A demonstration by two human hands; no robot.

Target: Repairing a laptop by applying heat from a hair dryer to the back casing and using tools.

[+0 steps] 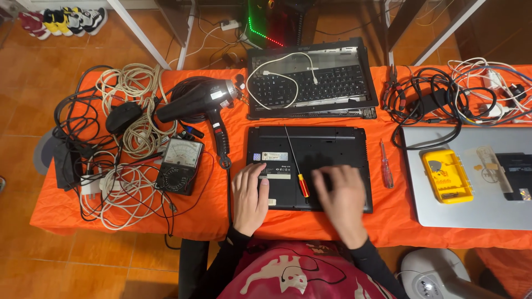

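A closed black laptop [321,145] lies bottom side up on the orange-covered table [221,213], right in front of me. My left hand [250,198] rests flat on its near left corner, fingers spread, holding nothing. My right hand [342,199] lies flat over its near right part, blurred, fingers apart. Between my hands, a long screwdriver with a red and yellow handle [297,166] lies across the laptop's underside.
Behind the laptop sits a dismantled laptop base with keyboard [332,83] and a white cable. A red screwdriver [386,166], a silver laptop [443,210] bearing a yellow bit case [446,176], a black hair dryer [200,99], an analogue multimeter [178,164] and cable tangles [127,105] surround it.
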